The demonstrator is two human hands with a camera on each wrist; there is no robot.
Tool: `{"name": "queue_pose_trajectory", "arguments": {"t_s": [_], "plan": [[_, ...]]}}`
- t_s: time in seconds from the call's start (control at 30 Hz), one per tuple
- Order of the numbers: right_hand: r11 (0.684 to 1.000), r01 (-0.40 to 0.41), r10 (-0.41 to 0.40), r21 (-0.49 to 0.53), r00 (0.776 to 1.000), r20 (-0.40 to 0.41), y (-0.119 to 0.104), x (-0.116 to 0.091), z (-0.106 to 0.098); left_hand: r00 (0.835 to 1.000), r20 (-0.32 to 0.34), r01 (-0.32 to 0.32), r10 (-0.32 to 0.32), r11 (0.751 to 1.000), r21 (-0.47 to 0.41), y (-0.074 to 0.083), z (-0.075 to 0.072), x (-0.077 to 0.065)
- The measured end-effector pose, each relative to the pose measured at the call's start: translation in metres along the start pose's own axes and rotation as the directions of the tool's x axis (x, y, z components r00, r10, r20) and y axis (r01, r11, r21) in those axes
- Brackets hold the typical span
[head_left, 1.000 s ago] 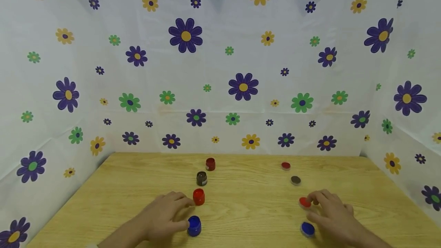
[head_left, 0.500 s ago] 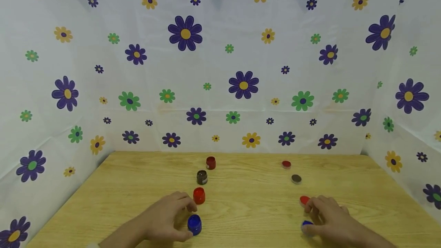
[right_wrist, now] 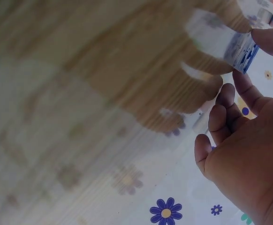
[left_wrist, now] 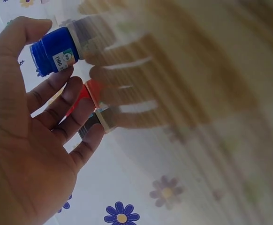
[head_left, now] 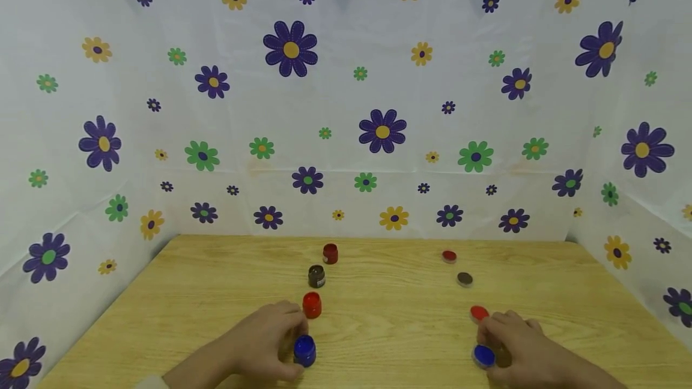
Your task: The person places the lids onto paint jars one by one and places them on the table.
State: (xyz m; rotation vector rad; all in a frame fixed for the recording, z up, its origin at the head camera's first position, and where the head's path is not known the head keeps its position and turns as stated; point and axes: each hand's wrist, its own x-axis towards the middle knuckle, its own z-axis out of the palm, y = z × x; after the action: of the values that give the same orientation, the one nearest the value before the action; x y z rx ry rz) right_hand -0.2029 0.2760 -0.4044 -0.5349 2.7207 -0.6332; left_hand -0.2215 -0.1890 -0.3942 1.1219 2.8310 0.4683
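Observation:
A blue paint jar (head_left: 305,350) without its lid stands on the table between the thumb and fingers of my left hand (head_left: 265,341). In the left wrist view a small gap shows between the thumb and the jar (left_wrist: 56,50); the index fingertip is at its lower edge. My right hand (head_left: 521,347) pinches a blue lid (head_left: 483,356) at its rim between thumb and index finger, as the lid (right_wrist: 242,52) in the right wrist view shows. Just beyond the right fingers lies a red lid (head_left: 479,314). A red paint jar (head_left: 312,305) stands behind the blue one.
Farther back stand a dark brown jar (head_left: 316,276) and a dark red jar (head_left: 330,253), both uncapped. Across from them lie a brown lid (head_left: 465,279) and a dark red lid (head_left: 449,256). Flower-printed sheeting (head_left: 335,95) encloses the wooden table (head_left: 389,293).
My left thumb and fingers have come closer around the blue jar, which stays in place. My right hand has moved from beside the lids to the blue lid and pinches it.

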Motion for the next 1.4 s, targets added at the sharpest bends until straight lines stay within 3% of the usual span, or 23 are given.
{"name": "queue_pose_trajectory", "arguments": {"t_s": [0.27, 0.5, 0.9, 1.0, 1.1, 1.2, 1.4], "plan": [[0.995, 0.061, -0.063, -0.078, 0.997, -0.033, 0.000, 0.000, 0.000, 1.000, 0.018, -0.025, 0.023, 0.991, 0.132, 0.003, 0.000, 0.002], [0.980, 0.092, -0.107, -0.177, 0.991, -0.077, 0.000, 0.001, -0.001, 0.999, 0.038, -0.031, 0.024, 0.982, 0.184, 0.006, -0.001, 0.005], [0.973, 0.036, -0.065, -0.228, 0.990, -0.123, -0.006, 0.000, -0.005, 0.998, 0.044, -0.044, 0.038, 0.988, 0.150, 0.008, 0.000, 0.007], [0.951, 0.076, -0.132, -0.299, 0.976, -0.173, -0.007, -0.001, -0.005, 0.998, 0.049, -0.051, 0.045, 0.989, 0.140, 0.008, 0.000, 0.008], [0.914, 0.118, -0.221, -0.388, 0.947, -0.233, -0.007, -0.003, -0.004, 0.998, 0.042, -0.060, 0.054, 0.988, 0.140, 0.008, 0.000, 0.008], [0.895, 0.130, -0.261, -0.426, 0.928, -0.265, -0.008, -0.003, -0.003, 0.998, 0.036, -0.061, 0.057, 0.989, 0.133, 0.009, 0.000, 0.008], [0.903, 0.103, -0.232, -0.417, 0.934, -0.272, -0.009, -0.002, -0.003, 0.997, 0.006, -0.075, 0.075, 0.988, 0.134, 0.011, 0.001, 0.009]]}}
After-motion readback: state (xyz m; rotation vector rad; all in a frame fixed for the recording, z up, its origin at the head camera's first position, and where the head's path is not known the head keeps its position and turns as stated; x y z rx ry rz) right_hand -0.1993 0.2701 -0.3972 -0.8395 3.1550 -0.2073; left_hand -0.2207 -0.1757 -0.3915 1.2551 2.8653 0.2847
